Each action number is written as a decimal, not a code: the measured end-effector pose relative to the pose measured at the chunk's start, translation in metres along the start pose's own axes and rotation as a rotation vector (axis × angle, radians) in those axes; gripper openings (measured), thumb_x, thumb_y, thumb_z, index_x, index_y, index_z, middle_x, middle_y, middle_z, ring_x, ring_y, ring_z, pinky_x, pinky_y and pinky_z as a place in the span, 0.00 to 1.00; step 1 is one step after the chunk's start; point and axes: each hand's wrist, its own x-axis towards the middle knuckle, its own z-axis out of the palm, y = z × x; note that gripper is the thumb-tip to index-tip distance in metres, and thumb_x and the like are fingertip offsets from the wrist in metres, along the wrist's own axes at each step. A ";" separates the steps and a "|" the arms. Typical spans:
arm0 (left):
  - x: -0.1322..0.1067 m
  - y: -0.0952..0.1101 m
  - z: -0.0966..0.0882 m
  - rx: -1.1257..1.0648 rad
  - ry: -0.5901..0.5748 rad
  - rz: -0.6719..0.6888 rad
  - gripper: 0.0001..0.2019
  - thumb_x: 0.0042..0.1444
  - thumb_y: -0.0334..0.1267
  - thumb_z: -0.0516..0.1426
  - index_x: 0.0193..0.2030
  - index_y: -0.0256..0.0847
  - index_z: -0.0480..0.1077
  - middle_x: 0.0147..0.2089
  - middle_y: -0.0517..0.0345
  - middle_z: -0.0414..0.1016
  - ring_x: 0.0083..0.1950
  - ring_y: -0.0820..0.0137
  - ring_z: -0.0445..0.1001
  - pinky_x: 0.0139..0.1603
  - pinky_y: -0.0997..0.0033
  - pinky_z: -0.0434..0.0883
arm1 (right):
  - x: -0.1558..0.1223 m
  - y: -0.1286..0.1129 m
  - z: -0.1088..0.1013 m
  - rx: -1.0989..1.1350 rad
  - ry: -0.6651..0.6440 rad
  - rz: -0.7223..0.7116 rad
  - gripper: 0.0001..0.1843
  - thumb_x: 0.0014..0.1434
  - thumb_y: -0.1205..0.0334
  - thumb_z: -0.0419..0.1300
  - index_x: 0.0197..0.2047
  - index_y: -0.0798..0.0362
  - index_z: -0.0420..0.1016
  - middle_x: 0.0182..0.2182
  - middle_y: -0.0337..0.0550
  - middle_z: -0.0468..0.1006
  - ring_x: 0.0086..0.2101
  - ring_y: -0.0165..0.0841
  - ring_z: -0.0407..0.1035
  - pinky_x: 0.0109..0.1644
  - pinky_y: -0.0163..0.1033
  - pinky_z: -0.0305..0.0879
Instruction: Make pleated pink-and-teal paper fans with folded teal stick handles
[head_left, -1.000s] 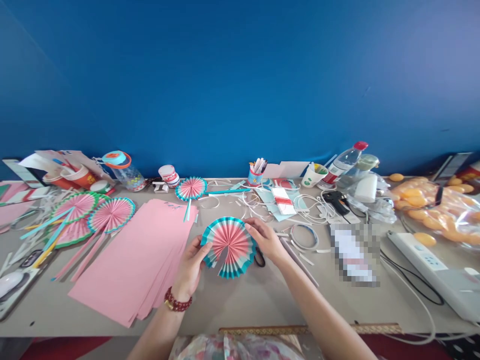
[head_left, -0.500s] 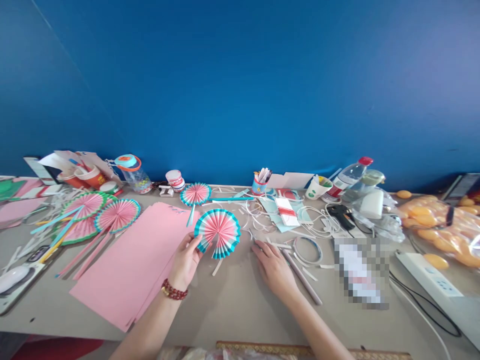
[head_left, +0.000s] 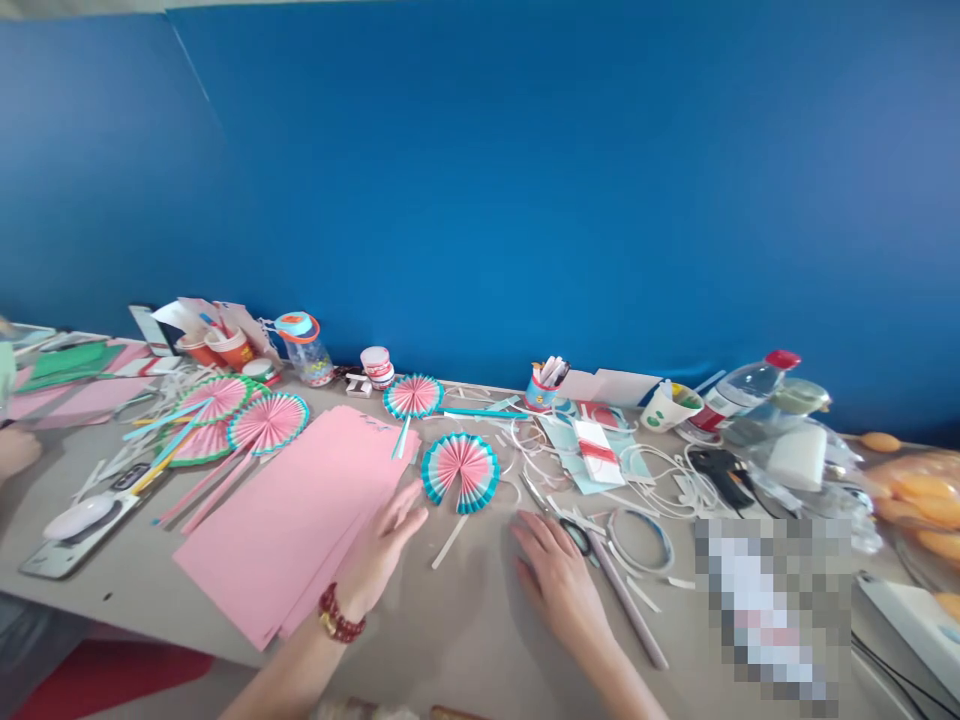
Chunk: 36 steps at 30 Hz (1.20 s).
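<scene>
A round pleated paper fan [head_left: 463,465], pink with a white and teal rim, lies on the table with a wedge-shaped gap at its lower edge. My left hand [head_left: 377,550], wearing a red bead bracelet [head_left: 339,615], is just left of the fan. Its fingers are extended and empty, beside the stack of pink paper [head_left: 300,520]. Palm down on the tabletop, my right hand [head_left: 556,568] has its fingers stretched out. Scissors [head_left: 576,535] with dark handles lie just beyond it. A pale narrow strip [head_left: 450,542] sits below the fan.
Finished-looking fans [head_left: 266,425] lie at left, another fan [head_left: 412,397] behind. A grey stick [head_left: 630,605], a tape ring [head_left: 641,540], a glue gun [head_left: 720,478] and a bottle [head_left: 742,395] are at right. A phone [head_left: 90,530] lies at left; another person's hand [head_left: 16,450] shows at the edge.
My left hand has let go of the fan and drawn back; the fan now rests on the table. My right hand has shifted, uncovering the scissors. The view has turned left.
</scene>
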 end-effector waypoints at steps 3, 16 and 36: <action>-0.016 0.003 -0.006 0.399 -0.095 0.171 0.19 0.63 0.43 0.56 0.60 0.49 0.70 0.66 0.50 0.69 0.68 0.55 0.65 0.68 0.51 0.64 | 0.007 -0.020 -0.002 0.103 -0.074 -0.095 0.18 0.63 0.69 0.54 0.55 0.51 0.74 0.58 0.51 0.73 0.57 0.46 0.67 0.60 0.53 0.67; -0.006 -0.032 0.019 1.288 -0.321 0.647 0.35 0.65 0.50 0.53 0.74 0.39 0.48 0.74 0.42 0.52 0.75 0.53 0.52 0.70 0.47 0.59 | 0.005 -0.036 0.021 0.102 -0.087 -0.113 0.23 0.63 0.63 0.60 0.61 0.51 0.70 0.62 0.50 0.70 0.60 0.46 0.65 0.65 0.57 0.63; 0.009 -0.039 0.004 1.297 -0.144 0.825 0.27 0.66 0.41 0.52 0.71 0.43 0.56 0.74 0.47 0.54 0.73 0.54 0.55 0.68 0.46 0.61 | 0.022 0.021 -0.020 0.055 0.143 0.161 0.14 0.68 0.63 0.50 0.51 0.50 0.75 0.48 0.48 0.79 0.49 0.39 0.72 0.55 0.44 0.69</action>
